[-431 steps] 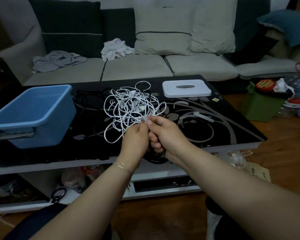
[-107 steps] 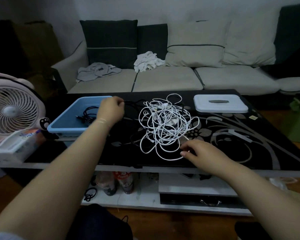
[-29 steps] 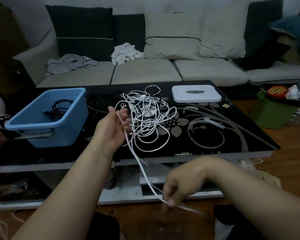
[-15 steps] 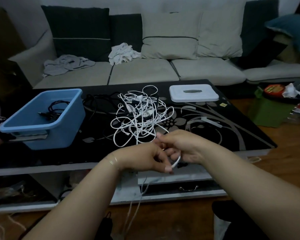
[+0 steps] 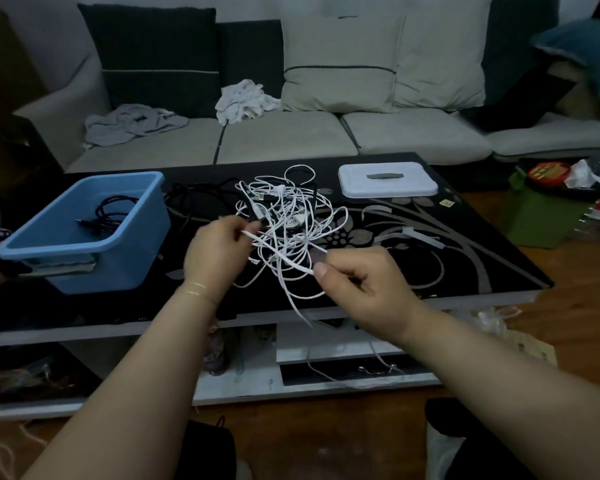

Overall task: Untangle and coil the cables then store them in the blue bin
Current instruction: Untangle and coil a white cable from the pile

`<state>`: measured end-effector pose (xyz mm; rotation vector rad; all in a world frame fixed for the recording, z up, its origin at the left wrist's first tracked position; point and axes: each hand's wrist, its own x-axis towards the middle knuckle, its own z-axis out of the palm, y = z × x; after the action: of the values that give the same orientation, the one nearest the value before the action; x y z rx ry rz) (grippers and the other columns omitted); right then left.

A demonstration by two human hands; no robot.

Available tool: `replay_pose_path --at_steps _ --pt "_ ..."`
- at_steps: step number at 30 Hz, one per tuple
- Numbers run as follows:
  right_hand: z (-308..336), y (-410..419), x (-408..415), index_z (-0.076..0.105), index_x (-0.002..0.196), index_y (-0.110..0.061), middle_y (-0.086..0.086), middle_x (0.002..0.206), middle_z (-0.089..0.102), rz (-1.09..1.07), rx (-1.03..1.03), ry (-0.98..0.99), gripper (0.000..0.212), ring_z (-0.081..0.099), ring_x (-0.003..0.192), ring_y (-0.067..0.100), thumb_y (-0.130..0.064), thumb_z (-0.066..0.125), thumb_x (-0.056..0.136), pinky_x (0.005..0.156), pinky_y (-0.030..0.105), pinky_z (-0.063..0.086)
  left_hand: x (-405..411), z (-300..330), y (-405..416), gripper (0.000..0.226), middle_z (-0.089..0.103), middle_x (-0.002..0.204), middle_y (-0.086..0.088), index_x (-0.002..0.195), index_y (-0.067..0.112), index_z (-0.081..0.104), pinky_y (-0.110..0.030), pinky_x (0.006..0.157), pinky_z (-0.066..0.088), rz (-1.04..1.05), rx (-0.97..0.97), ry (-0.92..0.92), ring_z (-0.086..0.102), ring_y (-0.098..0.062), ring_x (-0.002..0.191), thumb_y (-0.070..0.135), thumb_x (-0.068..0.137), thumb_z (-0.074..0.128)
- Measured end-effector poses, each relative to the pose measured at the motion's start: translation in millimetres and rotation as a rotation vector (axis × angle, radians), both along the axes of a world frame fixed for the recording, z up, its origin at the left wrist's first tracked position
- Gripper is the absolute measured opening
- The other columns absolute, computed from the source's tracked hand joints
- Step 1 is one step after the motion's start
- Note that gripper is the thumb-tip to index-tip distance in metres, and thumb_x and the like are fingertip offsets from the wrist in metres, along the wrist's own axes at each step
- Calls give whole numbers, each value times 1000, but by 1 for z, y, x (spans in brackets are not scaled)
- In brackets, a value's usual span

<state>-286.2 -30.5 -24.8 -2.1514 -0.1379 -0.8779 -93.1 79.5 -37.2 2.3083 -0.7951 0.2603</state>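
Observation:
A tangle of white cables [image 5: 288,216] lies in the middle of the black coffee table [image 5: 465,251]. My left hand [image 5: 215,254] pinches one white strand at the tangle's near left. My right hand [image 5: 364,282] pinches the same strand a little to the right, and the rest of it hangs over the table's front edge. The blue bin [image 5: 84,233] stands at the table's left with a coiled black cable [image 5: 110,213] inside. More black cables [image 5: 201,199] lie between the bin and the white tangle.
A white lid [image 5: 387,180] lies at the table's back right. A sofa [image 5: 291,140] with cushions and crumpled cloths runs behind the table. A green box [image 5: 541,216] with bottles stands on the floor at the right. Shelves under the table hold clutter.
Both hands have lifted from the table's front edge up over the tangle and drawn apart, stretching a white strand between them. The tangle and the bin have stayed put.

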Motion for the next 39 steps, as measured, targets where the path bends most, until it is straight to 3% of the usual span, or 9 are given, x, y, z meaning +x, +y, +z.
replay_pose_path --at_steps 5,10,13,16,19,23,30,34,39 --pt "-2 9 -9 32 50 -15 -3 48 28 148 -81 -37 41 27 44 6 -20 48 87 45 23 23 22 -1 1 22 70 100 -11 98 16 67 -24 64 55 -33 -502 458 66 -16 80 15 100 45" --pt "0 1 -10 60 76 -17 0 74 63 -30 -407 743 57 57 67 13 -57 25 97 65 36 49 -3 25 7 32 67 100 8 111 16 64 -15 79 48 -236 -524 240 60 -4 88 -2 93 44" --pt "-2 -19 2 62 115 -12 2 103 69 -130 147 700 64 64 97 17 -59 25 93 91 42 50 -36 28 7 22 68 95 6 108 20 68 -23 79 46 -345 -221 -218 59 -9 88 19 91 54" --pt "1 -28 13 59 111 -8 9 98 69 140 989 670 76 66 95 22 -70 30 77 90 37 52 -70 24 -4 23 70 82 1 98 20 71 -32 67 46 -436 122 -526 59 -24 79 25 82 56" --pt "0 -27 15 59 82 -7 11 74 56 247 1282 700 71 55 69 21 -71 29 85 68 28 50 -98 19 -13 14 67 74 0 86 20 65 -32 59 45 -577 305 -595 61 -27 73 22 73 59" --pt "-3 -35 20 62 92 -3 6 69 62 81 1488 644 36 56 52 15 -34 46 99 50 23 48 -120 21 -10 20 67 98 3 102 30 68 -32 71 50 -781 405 -396 62 -20 93 29 87 55" --pt "1 -37 17 61 71 -19 -9 47 43 -216 530 703 25 33 43 9 -26 56 94 43 22 26 -96 26 -3 55 50 86 10 128 31 24 -29 64 45 -626 132 -171 55 -10 70 18 86 58" --pt "2 -24 16 58 81 -17 -14 46 52 -28 443 497 18 40 45 0 -16 51 98 50 15 33 -67 7 -7 40 39 113 8 127 26 53 -22 80 45 -603 109 11 55 -8 90 25 89 64" --pt "17 -7 5 59 84 -14 -11 55 56 222 420 395 20 46 52 1 -4 48 97 54 14 37 -24 -12 -21 12 61 92 -2 92 13 69 -23 68 32 -293 9 38 55 -17 84 17 93 58"
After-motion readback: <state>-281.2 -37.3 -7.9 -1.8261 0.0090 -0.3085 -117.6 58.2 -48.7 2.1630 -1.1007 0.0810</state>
